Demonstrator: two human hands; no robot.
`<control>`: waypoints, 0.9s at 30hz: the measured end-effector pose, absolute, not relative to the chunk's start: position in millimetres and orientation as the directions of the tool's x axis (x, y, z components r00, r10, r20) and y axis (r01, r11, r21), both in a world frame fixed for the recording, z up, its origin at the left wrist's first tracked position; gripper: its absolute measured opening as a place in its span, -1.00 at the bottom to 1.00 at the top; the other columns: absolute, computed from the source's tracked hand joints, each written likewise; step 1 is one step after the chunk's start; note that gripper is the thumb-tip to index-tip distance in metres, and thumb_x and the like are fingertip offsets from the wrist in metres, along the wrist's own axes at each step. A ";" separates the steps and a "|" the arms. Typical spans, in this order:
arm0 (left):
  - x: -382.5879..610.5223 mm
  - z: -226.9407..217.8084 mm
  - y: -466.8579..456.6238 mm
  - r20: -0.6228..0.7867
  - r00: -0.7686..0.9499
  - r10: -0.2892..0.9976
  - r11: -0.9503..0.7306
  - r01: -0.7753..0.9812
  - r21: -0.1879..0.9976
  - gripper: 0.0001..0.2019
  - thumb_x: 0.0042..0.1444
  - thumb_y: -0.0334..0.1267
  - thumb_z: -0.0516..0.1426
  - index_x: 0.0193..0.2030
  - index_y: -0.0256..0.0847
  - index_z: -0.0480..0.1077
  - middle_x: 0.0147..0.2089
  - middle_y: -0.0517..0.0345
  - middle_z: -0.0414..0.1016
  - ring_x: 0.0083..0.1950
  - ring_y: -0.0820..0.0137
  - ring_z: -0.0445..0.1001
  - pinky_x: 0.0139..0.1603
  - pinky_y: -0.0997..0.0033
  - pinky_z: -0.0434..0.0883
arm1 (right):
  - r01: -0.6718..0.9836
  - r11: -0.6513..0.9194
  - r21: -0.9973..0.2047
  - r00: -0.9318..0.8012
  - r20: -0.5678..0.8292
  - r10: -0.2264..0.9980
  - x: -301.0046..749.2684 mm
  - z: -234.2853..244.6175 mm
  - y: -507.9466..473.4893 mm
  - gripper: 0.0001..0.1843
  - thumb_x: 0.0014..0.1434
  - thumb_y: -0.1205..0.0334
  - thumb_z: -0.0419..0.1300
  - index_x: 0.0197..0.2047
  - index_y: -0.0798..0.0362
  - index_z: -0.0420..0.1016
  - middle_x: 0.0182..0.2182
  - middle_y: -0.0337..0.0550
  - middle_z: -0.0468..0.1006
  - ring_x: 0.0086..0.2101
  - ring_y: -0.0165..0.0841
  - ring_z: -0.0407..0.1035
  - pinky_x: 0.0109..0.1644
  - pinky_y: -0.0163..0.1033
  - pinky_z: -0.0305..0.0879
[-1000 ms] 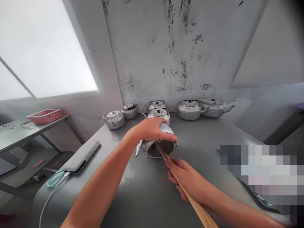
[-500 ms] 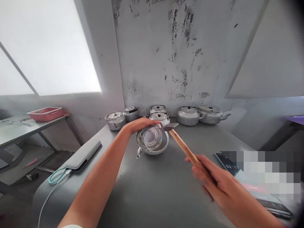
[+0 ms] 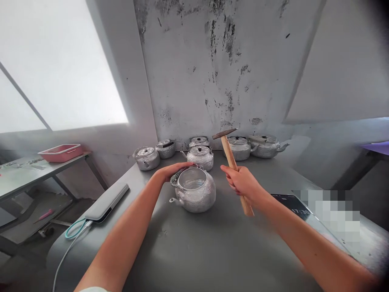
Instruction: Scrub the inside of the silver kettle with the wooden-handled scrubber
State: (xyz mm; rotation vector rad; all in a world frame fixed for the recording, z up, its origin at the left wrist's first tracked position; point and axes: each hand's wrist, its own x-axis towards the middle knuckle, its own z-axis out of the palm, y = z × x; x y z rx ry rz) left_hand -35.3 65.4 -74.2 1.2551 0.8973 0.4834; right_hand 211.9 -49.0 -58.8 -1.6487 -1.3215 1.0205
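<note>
A silver teapot [image 3: 199,197] without a lid stands upright on the grey table, its spout pointing left and its round mouth facing up. My left hand [image 3: 174,172] is at its far left side, closed on the patterned handle that lies along the rim; part of the fingers is hidden behind it. In my right hand [image 3: 244,183] is a hammer [image 3: 230,154], gripped around its wooden handle. The hammer's dark metal head is raised to the right of the teapot, apart from it.
Behind stand several lidded silver teapots, among them one in the middle [image 3: 200,158] and one at right [image 3: 265,147], near the stained wall. A power bank [image 3: 107,202] with a cable lies left, a phone [image 3: 291,205] right. A pink basket [image 3: 60,153] sits on the side table.
The teapot has gone from tilted, mouth toward me, to upright. My right hand has lifted the hammer away from the teapot's rim, up and to the right. My left hand stays on the teapot.
</note>
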 end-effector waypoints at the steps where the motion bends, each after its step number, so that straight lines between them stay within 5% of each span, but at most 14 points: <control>1: -34.7 -75.8 66.4 -0.316 0.579 0.752 0.283 0.149 0.947 -0.60 0.18 0.03 0.23 0.00 -0.22 0.56 -0.03 0.04 0.64 -0.03 0.22 0.57 0.01 0.34 0.49 | 0.337 -0.183 -0.923 0.123 -0.149 0.981 212.9 -62.2 -48.2 -0.59 0.32 0.13 0.23 0.17 0.09 0.41 0.10 0.00 0.48 -0.03 -0.19 0.47 0.02 0.02 0.46; 11: -44.5 -82.3 66.6 -0.300 0.509 0.807 0.232 0.193 0.953 -0.56 0.17 0.09 0.23 0.00 -0.22 0.54 0.04 0.05 0.61 0.09 0.16 0.53 0.08 0.34 0.46 | 0.224 -0.255 -0.941 -0.089 -0.280 0.956 211.5 -78.8 -59.5 -0.61 0.33 0.13 0.21 0.17 0.07 0.41 0.10 -0.03 0.48 -0.04 -0.20 0.47 0.00 0.02 0.47; 13: -47.8 -80.1 62.0 -0.291 0.521 0.802 0.203 0.221 0.954 -0.55 0.16 0.10 0.23 0.00 -0.22 0.54 0.04 0.06 0.61 0.08 0.14 0.54 0.07 0.33 0.47 | 0.213 -0.235 -0.948 -0.131 -0.266 0.955 210.9 -81.9 -61.5 -0.65 0.33 0.08 0.20 0.09 0.10 0.45 -0.06 -0.08 0.55 -0.20 -0.30 0.50 -0.15 -0.11 0.50; 16: -50.0 -74.5 52.4 -0.274 0.545 0.792 0.153 0.256 0.954 -0.54 0.17 0.10 0.21 0.00 -0.26 0.54 0.02 0.00 0.62 0.03 0.13 0.56 0.02 0.29 0.48 | 0.188 -0.193 -0.963 -0.168 -0.225 0.960 209.3 -84.3 -64.6 -0.63 0.22 -0.09 0.27 -0.20 0.08 0.42 -0.57 -0.40 0.33 -0.64 -0.55 0.15 -0.60 -0.42 0.12; 19: -47.2 -67.6 44.0 -0.227 0.586 0.778 0.063 0.286 0.956 -0.56 0.20 0.06 0.19 0.01 -0.25 0.55 0.00 0.02 0.62 0.05 0.13 0.54 0.02 0.30 0.46 | 0.170 -0.170 -0.971 -0.184 -0.200 0.962 206.4 -84.8 -66.4 -0.54 0.07 -0.15 0.36 -0.34 -0.01 0.26 -0.70 -0.56 0.01 -0.68 -0.59 -0.18 -0.66 -0.41 -0.24; 27: -40.7 -62.4 39.9 -0.099 0.641 0.761 -0.123 0.293 0.948 -0.61 0.11 0.00 0.27 -0.03 -0.22 0.58 0.05 0.02 0.59 0.11 0.16 0.49 0.12 0.35 0.39 | 0.198 -0.176 -0.964 -0.201 -0.216 0.955 205.8 -86.2 -67.0 -0.59 0.04 -0.06 0.35 -0.32 -0.05 0.21 -0.72 -0.57 0.01 -0.68 -0.56 -0.20 -0.65 -0.39 -0.29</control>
